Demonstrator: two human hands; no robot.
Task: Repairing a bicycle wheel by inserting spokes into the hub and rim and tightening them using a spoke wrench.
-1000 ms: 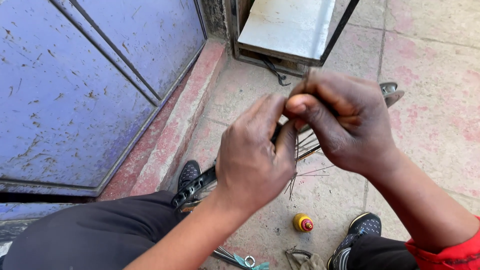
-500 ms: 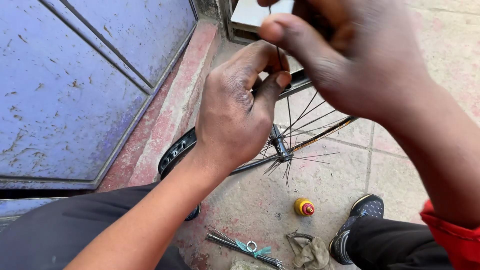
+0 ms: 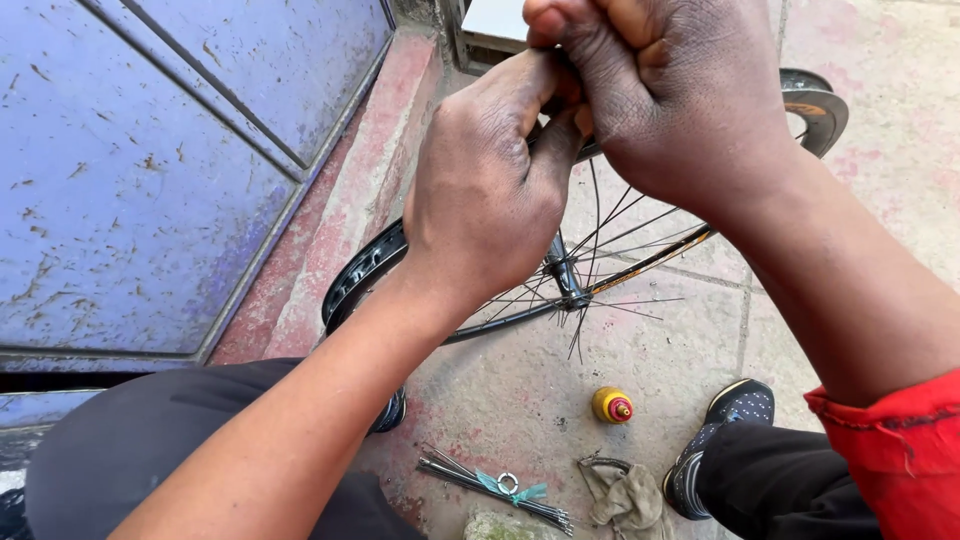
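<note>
Black and thin-walled, the bicycle wheel rim point(image 3: 360, 275) stands across my lap area, hub point(image 3: 566, 280) near the middle of the view, spokes point(image 3: 620, 225) fanning out from it. I judge the rim light but stiff, while the spokes are springy wire, easy to kink (so I'd take hold close to the rim, not mid-span). My left hand point(image 3: 490, 190) is closed with thumb and fingers pinched together at the top of the wheel, apparently on a spoke end, though I cannot see what sits inside the pinch. My right hand point(image 3: 665, 95), at about one o'clock from the left and touching it, is fisted tight; whatever it clamps is hidden too.

Outward from the wheel: a small yellow bottle with a red tip point(image 3: 612, 404) on the paving at five o'clock from the hub, a bundle of loose spokes point(image 3: 495, 487) at six o'clock, a crumpled rag point(image 3: 625, 495) beside it, my shoe point(image 3: 725, 425) further right, and a blue metal door point(image 3: 150, 170) at nine o'clock.

Compared with half a second ago, both hands sit closer together and my right has dropped from the top edge to meet the left.
</note>
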